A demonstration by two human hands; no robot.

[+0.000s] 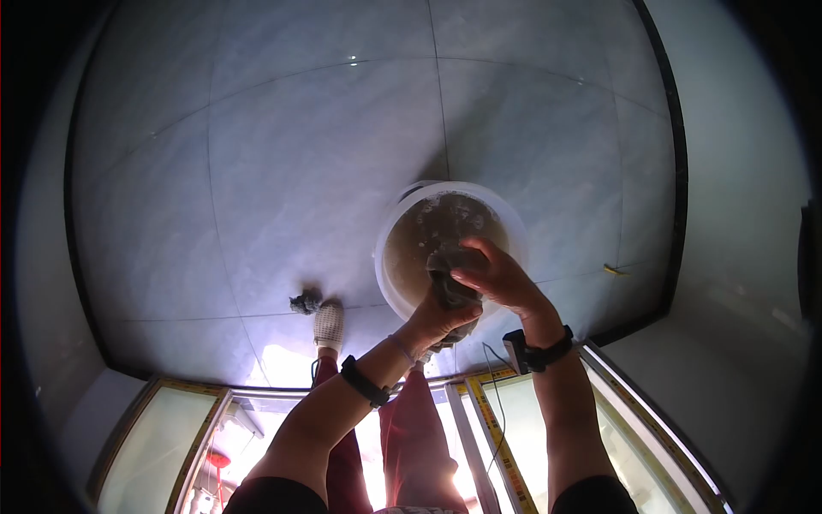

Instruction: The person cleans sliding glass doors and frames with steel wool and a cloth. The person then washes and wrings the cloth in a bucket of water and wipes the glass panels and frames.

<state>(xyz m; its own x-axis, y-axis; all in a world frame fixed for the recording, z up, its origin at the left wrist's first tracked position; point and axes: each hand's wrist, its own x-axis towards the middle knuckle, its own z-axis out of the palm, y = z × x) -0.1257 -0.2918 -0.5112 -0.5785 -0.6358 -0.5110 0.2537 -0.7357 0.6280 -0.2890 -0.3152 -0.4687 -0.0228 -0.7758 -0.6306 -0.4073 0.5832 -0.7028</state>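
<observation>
A bundled dark grey cloth is held between both hands over the near part of a white bucket. Murky brownish water with some foam fills the bucket. My left hand grips the cloth from the left and below, its fingers partly hidden by it. On the right, my right hand curls its thumb and fingers round the upper side of the cloth. One end of the cloth hangs down below my left hand.
A small dark crumpled thing lies on the tiled floor beside a light shoe. A yellow scrap is at the right. Framed glass doors stand along the near edge, with a thin cable nearby.
</observation>
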